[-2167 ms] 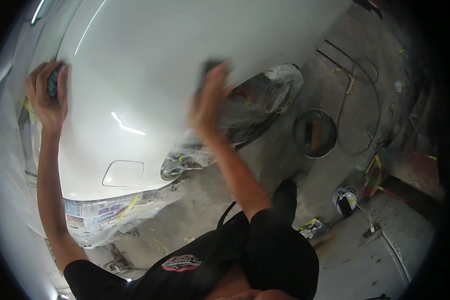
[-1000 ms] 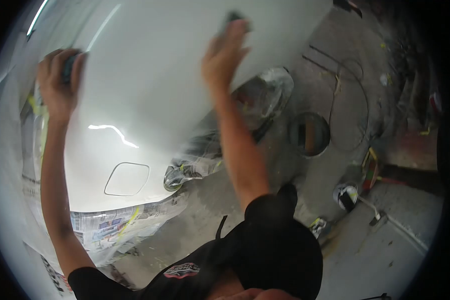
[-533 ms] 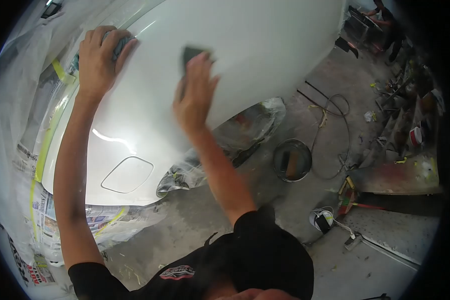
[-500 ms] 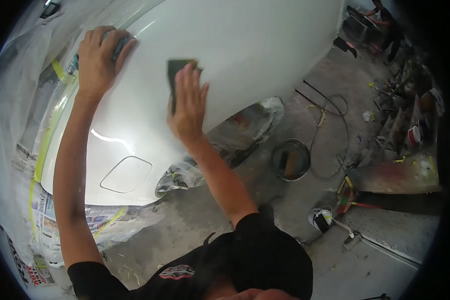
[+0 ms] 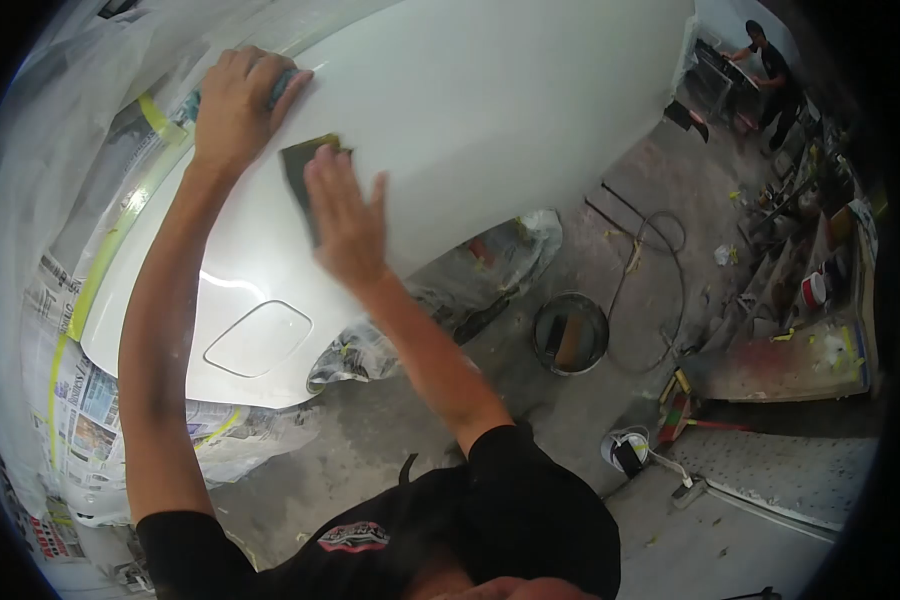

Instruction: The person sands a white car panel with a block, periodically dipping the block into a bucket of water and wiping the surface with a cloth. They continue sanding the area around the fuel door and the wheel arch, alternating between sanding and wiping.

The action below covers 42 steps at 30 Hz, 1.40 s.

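A white car body panel with a rounded-square fuel flap outline lies under both hands. My right hand presses flat on a dark grey sanding sheet with a yellowish edge, its fingers along the sheet and the thumb apart. At the panel's upper left edge, my left hand is curled over a bunched blue-grey cloth, which shows between thumb and fingers. Most of the cloth is hidden under the palm.
Newspaper and yellow-green tape mask the panel's left border. A plastic-covered wheel sits below it. On the floor stand a round water bucket and a looped hose. Another person works at the far right.
My right hand has slid left and slightly down across the panel with the sanding sheet. My left hand appears further right in view, along with the panel's edge, as the view has shifted.
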### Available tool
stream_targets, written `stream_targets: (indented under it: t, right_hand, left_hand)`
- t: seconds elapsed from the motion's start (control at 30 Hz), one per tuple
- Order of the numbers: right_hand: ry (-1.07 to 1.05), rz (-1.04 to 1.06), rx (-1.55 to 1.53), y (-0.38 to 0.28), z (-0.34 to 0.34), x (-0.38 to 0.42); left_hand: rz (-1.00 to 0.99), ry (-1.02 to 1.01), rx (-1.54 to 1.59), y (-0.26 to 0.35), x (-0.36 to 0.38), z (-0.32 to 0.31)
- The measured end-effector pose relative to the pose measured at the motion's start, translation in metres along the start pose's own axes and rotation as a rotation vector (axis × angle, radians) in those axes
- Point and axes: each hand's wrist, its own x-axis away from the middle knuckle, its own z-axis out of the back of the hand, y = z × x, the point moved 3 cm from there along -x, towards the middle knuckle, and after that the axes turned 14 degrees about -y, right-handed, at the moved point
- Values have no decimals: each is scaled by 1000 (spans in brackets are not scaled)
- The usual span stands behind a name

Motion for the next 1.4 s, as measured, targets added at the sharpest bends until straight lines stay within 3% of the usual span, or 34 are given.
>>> stream_targets:
  t: [0.07, 0.17, 0.23, 0.3, 0.4, 0.5, 0.6, 0.7, 0.77, 0.9, 1.0, 1.1, 1.17, 1.27, 1.33, 1.4]
  right_hand:
    - [143, -103, 39, 47, 27, -37]
    - [419, -560, -122, 133, 76, -99]
    - [349, -554, 47, 118, 50, -109]
    - [176, -265, 150, 38, 27, -75]
    - [-61, -9, 183, 16, 22, -44]
    - [232, -248, 24, 91, 66, -104]
    - [301, -324, 97, 72, 54, -127]
    - [68, 117, 249, -18, -11, -67]
    - [61, 194, 231, 4, 14, -67]
    - [164, -54, 198, 88, 90, -131]
    - [64, 37, 239, 83, 107, -148]
    - [72, 136, 198, 63, 81, -130]
    - [-6, 338, 36, 18, 59, -113]
    - [-152, 436, 221, 5, 64, -109]
    - [67, 360, 63, 86, 77, -137]
    - [12, -21, 263, 113, 133, -151]
  left_hand:
    - [16, -13, 25, -4, -2, 0]
    - [29, -26, 37, -4, 2, -1]
    - [19, -3, 29, -4, 1, -2]
    - [22, 23, 24, -5, 1, -4]
    - [61, 27, 52, -5, 3, -4]
    - [94, 28, 72, -7, 2, -4]
    - [113, 117, 93, -14, 5, -4]
    - [168, 199, 157, -21, 5, -5]
    - [189, 199, 179, -21, 9, -5]
    - [198, 194, 142, -18, 3, -3]
    - [216, 185, 156, -15, 3, -1]
    - [224, 204, 154, -17, 3, -2]
    - [237, 211, 149, -19, 4, -5]
    - [220, 249, 188, -20, 5, -5]
    - [224, 183, 171, -16, 4, -3]
    - [237, 142, 149, -14, 4, -1]
